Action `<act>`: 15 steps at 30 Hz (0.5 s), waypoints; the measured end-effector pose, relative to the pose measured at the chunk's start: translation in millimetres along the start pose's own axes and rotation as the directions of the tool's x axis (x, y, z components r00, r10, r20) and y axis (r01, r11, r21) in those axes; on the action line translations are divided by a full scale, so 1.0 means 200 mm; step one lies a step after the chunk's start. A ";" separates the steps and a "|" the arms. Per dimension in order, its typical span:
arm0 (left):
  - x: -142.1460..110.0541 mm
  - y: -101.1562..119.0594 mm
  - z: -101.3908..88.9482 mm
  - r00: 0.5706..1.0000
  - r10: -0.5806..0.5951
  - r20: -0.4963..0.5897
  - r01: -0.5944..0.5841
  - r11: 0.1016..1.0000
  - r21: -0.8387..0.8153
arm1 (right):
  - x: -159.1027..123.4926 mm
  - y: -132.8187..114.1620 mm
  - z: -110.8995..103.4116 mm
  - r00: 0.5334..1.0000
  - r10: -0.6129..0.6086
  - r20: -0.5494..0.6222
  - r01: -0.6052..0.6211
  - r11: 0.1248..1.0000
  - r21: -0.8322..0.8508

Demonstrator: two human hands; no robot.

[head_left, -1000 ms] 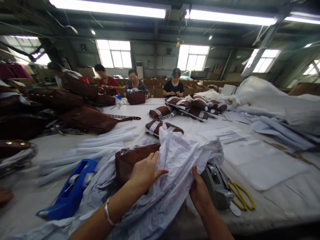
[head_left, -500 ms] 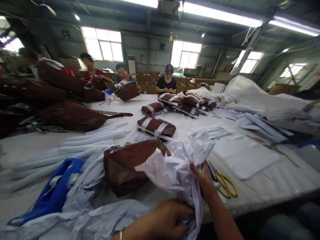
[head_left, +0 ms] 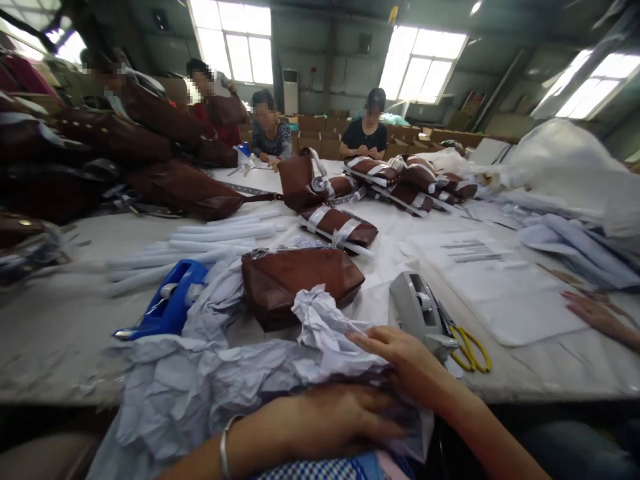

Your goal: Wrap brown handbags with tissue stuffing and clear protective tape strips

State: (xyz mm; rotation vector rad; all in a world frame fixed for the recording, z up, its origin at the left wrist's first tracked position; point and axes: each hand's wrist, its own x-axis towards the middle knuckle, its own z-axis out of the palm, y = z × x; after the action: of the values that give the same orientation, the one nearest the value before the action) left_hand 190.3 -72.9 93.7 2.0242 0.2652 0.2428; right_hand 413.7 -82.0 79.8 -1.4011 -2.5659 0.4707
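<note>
Crumpled white paper (head_left: 330, 337) is pinched at its edge by my right hand (head_left: 400, 353), thumb and fingers closed on it. Lower down, my left hand (head_left: 345, 417), with a bracelet at its wrist, lies across the paper near the table's front edge. Its fingers are stretched out to the right and slightly blurred. Just beyond the paper stands a brown leather bag (head_left: 300, 277). To the right of my right hand sit a grey tape dispenser (head_left: 417, 307) and yellow-handled scissors (head_left: 470, 350). More crumpled paper (head_left: 165, 380) spreads left and hangs over the edge.
A blue tape dispenser (head_left: 173, 300) and white rolls (head_left: 215, 240) lie left. Brown bags (head_left: 185, 190) pile up behind them; taped bags (head_left: 345, 227) lie farther back. Flat white sheets (head_left: 500, 287) are on the right, beside another person's hand (head_left: 595, 313). Several people sit across the table.
The raised paper bundle has come down toward me and lies lower, uncovering the grey tape dispenser. My left hand's fingers have straightened. Another person's hand has appeared at the right.
</note>
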 end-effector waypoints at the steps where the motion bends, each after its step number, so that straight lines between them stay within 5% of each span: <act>1: -0.09 0.06 -0.05 1.000 -0.023 0.011 0.024 0.997 -0.069 | -0.01 0.02 0.02 1.000 -0.020 -0.013 0.019 0.999 -0.049; 3: -0.31 0.13 -0.11 0.963 -0.236 -0.132 0.204 0.954 -0.218 | -0.03 0.05 0.08 0.994 -0.097 -0.051 0.091 0.990 -0.111; 6: -0.71 0.09 0.02 0.792 -0.549 -0.266 0.380 0.785 -0.489 | -0.03 0.05 0.16 0.969 -0.240 -0.065 0.228 0.961 -0.158; 8: -0.97 -0.02 0.25 0.539 -0.765 -0.353 0.404 0.603 -0.688 | -0.02 0.03 0.21 0.947 -0.315 -0.059 0.301 0.937 -0.176; 11: -1.22 -0.17 0.63 0.043 -0.966 -0.254 0.204 0.257 -0.945 | -0.01 0.02 0.27 0.914 -0.398 -0.075 0.377 0.904 -0.200; 13: -1.27 -0.22 0.77 -0.113 -0.979 -0.168 -0.090 0.178 -0.980 | 0.00 0.01 0.30 0.898 -0.435 -0.065 0.412 0.884 -0.221; 15: -1.23 -0.21 0.77 -0.236 -0.951 -0.200 -0.305 0.268 -0.914 | 0.01 0.01 0.32 0.885 -0.464 -0.046 0.440 0.863 -0.251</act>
State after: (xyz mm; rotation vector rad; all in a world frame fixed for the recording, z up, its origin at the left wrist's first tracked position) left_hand -4.5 -256.1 -27.0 -0.0065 1.6027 1.0920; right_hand 394.8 -91.5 19.7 -0.7936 -2.8032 0.0160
